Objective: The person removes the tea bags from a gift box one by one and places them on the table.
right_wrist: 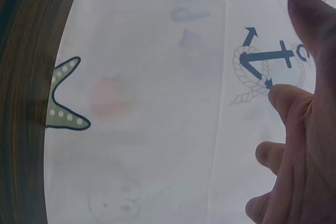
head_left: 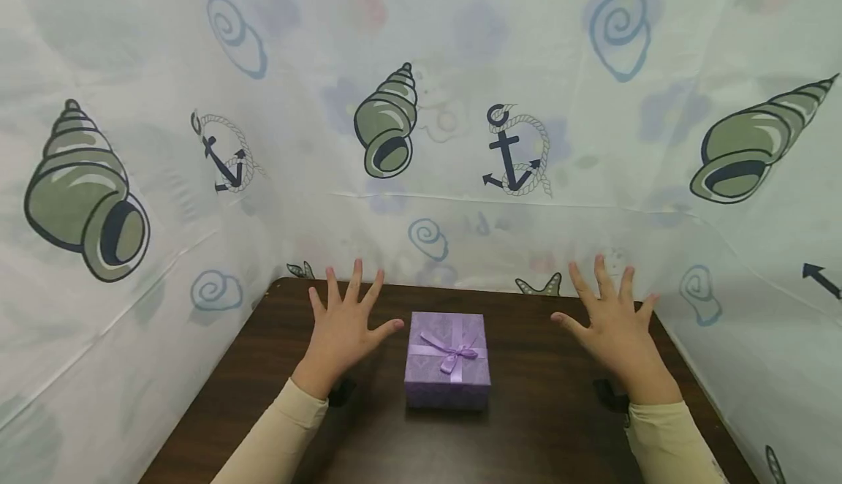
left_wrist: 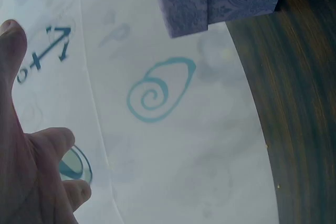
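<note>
A: What sits between the hands?

B: A square purple patterned gift box (head_left: 448, 360) with its lid on and a lilac satin ribbon bow (head_left: 454, 354) tied across the top. It rests near the middle of the dark brown wooden table (head_left: 539, 433). With the lid on, I cannot tell what is inside.

A: And the hands?

B: The left hand (head_left: 345, 327) is raised just left of the box, fingers spread wide, holding nothing. The right hand (head_left: 615, 323) is on the other side, farther from the box, also splayed and empty. Neither touches the box.

A: Do the wrist cameras add anything?

B: The left wrist view catches the box's patterned side wall and lid edge, which the head view shows only from above. The right wrist view misses the box but shows a green starfish print (right_wrist: 63, 98) on the white sea-themed plastic sheet (head_left: 460, 45) at the table's edge.
</note>
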{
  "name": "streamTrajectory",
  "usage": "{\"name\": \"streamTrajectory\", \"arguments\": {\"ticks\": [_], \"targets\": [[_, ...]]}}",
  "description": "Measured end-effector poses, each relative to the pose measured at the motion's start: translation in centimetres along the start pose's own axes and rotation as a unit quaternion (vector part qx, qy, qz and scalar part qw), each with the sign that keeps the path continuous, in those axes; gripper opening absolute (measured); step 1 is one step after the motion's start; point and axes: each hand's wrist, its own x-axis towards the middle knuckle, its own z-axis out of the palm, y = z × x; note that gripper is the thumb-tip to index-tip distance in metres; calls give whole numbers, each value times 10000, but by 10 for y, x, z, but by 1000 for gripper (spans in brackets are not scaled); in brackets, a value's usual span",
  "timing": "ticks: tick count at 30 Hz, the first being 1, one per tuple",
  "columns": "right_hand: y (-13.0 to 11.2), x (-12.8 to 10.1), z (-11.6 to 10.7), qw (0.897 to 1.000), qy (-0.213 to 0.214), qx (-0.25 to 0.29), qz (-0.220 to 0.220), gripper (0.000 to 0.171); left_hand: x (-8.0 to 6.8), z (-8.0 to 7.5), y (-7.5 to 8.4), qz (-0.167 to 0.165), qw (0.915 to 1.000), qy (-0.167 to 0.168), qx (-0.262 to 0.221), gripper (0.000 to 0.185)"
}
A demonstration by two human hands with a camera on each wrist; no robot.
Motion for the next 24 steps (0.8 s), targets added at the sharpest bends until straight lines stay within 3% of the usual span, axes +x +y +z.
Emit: {"name": "streamTrajectory", "arguments": {"ticks": [13, 24], "targets": [[-23, -4, 7, 9996, 42, 263, 28, 103, -2, 5, 4, -167, 9996, -51, -223, 104], [-45, -7, 18, 9968, 96, 795, 52, 101, -14, -2, 18, -85, 9979, -24, -640, 103]]}}
